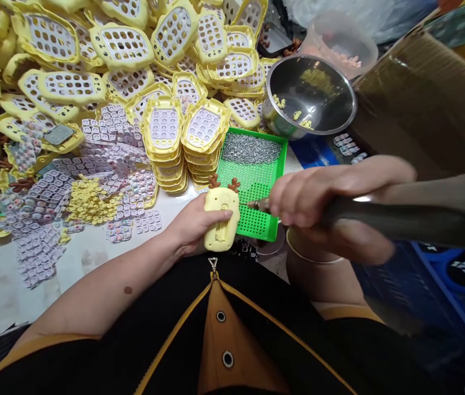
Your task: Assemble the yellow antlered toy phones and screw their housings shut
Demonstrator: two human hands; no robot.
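Observation:
My left hand (193, 224) is closed around a yellow toy phone shell (221, 218) with two brown antlers on top, holding it back side up at the table's near edge. My right hand (318, 200) grips a dark powered screwdriver (389, 219), its tip (253, 204) touching the shell's right side. Right behind the shell lies a green perforated tray (257, 208) with a heap of small silver screws (251, 148) at its far end.
Piles of yellow keypad fronts (125, 49) and two neat stacks (183, 142) fill the back left. Loose rubber keypads (47, 208) and small yellow parts (88, 200) lie left. A steel bowl (310, 99), a plastic cup (341, 41) and a cardboard box (425, 93) stand right.

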